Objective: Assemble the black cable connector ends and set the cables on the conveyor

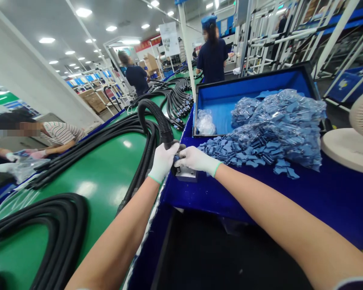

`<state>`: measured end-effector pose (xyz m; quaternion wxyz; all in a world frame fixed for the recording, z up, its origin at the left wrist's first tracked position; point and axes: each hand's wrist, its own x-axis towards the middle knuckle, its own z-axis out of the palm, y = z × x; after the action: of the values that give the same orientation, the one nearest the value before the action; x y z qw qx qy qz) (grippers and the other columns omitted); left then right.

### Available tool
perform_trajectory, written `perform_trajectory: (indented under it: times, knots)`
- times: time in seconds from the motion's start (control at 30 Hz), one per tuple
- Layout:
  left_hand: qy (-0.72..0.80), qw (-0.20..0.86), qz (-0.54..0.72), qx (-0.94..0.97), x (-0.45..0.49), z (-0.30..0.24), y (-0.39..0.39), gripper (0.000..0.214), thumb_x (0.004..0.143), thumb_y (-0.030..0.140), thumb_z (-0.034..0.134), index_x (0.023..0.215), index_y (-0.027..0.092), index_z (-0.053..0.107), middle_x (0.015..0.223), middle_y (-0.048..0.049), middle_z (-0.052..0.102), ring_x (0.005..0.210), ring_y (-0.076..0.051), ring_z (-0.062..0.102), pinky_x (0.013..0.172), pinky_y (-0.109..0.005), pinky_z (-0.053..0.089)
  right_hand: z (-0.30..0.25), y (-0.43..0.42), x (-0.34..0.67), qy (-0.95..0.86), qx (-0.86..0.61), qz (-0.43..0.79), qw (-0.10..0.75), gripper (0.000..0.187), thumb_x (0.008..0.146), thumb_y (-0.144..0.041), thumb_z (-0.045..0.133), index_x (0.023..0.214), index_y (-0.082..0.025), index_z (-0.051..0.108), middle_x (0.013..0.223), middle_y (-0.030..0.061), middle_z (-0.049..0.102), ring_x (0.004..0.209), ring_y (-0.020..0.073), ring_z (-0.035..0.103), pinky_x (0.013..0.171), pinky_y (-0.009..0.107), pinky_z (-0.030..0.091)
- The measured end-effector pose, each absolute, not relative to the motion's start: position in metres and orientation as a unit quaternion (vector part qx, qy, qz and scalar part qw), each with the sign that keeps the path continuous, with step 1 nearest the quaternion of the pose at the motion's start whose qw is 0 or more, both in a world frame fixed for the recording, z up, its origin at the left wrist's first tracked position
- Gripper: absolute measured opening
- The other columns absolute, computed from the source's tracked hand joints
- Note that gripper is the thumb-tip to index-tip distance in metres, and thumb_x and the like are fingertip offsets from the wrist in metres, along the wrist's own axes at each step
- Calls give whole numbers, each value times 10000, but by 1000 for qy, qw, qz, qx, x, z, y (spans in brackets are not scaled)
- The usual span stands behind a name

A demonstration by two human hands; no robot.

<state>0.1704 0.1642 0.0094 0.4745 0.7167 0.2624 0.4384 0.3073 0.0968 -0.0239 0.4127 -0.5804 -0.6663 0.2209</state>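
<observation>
My left hand (163, 162), in a white glove with a green cuff, is wrapped around the end of a black corrugated cable conduit (157, 121). The conduit arches up and back to a coil on the green bench (105, 169). My right hand (196, 159), gloved the same way, pinches a small blue connector (176, 159) at the conduit's end. Below both hands, a metal block (186, 174) rests on the blue mat (230, 193). The block is partly hidden by my fingers, and the connector is mostly hidden.
Loose blue plastic pieces (230, 151) and bulging clear bags of them (278, 125) lie just right of my right hand, beside a blue-lined box (254, 90). Bundled black harnesses (175, 96) cover the green bench. A co-worker (33, 135) handles a clear bag at the left. A fan (353, 137) stands at the right.
</observation>
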Motion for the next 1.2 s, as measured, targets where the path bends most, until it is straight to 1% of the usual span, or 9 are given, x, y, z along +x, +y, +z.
perform_trajectory:
  times: [0.33, 0.47, 0.6, 0.67, 0.8, 0.87, 0.97, 1.03, 1.2]
  knots:
    - [225, 495, 433, 719, 154, 12, 168, 493, 824, 496, 739, 1126, 122, 631, 1046, -156, 732, 816, -221, 705, 808, -387, 591, -15, 84, 306, -663, -600, 214, 394, 458, 770, -578, 738, 679, -132, 684, 602, -2, 579, 588, 128, 488, 580, 266, 354]
    - [312, 432, 460, 710, 50, 18, 178, 567, 867, 579, 662, 1236, 161, 557, 1162, -148, 694, 731, -155, 659, 700, -317, 570, -14, 58, 314, -692, -573, 215, 383, 370, 845, -507, 688, 889, -150, 775, 846, 56, 734, 781, 198, 640, 724, 285, 464]
    - [475, 343, 421, 693, -99, 6, 161, 671, 788, 527, 711, 1314, 162, 510, 1213, -122, 673, 660, -138, 630, 619, -289, 541, -23, 28, 334, -732, -555, 212, 333, 289, 889, -432, 633, 996, -218, 794, 1001, 37, 772, 912, 231, 704, 845, 305, 522]
    - [555, 308, 365, 681, -157, -10, 140, 801, 706, 472, 759, 1394, 162, 488, 1203, -114, 685, 740, -207, 683, 682, -349, 574, -30, 15, 342, -740, -560, 218, 301, 279, 894, -427, 626, 1015, -244, 797, 1033, 25, 776, 936, 245, 716, 874, 325, 537]
    - [635, 303, 235, 671, -207, -53, 100, 872, 535, 423, 865, 1321, 127, 631, 1203, -137, 721, 1088, -383, 685, 1022, -477, 518, -45, -1, 349, -735, -584, 232, 256, 241, 867, -430, 660, 972, -264, 800, 1005, 26, 780, 886, 258, 723, 801, 335, 551]
    - [630, 305, 194, 687, -200, -75, 88, 921, 635, 514, 832, 1431, 142, 558, 1359, -156, 653, 1265, -390, 604, 1128, -482, 446, -52, -6, 349, -740, -585, 234, 237, 211, 874, -418, 652, 951, -279, 791, 985, 12, 778, 868, 244, 720, 797, 326, 545]
    - [591, 223, 183, 753, -163, -105, 83, 962, 813, 577, 698, 1602, 187, 309, 1633, -133, 365, 1490, -328, 379, 1243, -454, 315, -59, -9, 345, -748, -580, 221, 234, 206, 913, -380, 599, 970, -288, 774, 997, 3, 769, 905, 230, 709, 836, 323, 532]
    - [574, 136, 178, 788, -131, -119, 86, 922, 840, 594, 673, 1606, 225, 315, 1684, -98, 257, 1528, -322, 301, 1259, -454, 289, -64, -9, 343, -744, -587, 201, 250, 222, 926, -360, 573, 976, -275, 772, 1001, 16, 764, 920, 232, 702, 852, 331, 526]
    - [564, 43, 145, 812, -63, -126, 111, 751, 939, 624, 514, 1569, 229, 409, 1664, -114, 298, 1463, -370, 389, 1183, -510, 379, -67, -9, 341, -734, -598, 176, 269, 244, 936, -349, 555, 976, -253, 776, 987, 40, 754, 902, 236, 691, 855, 353, 525]
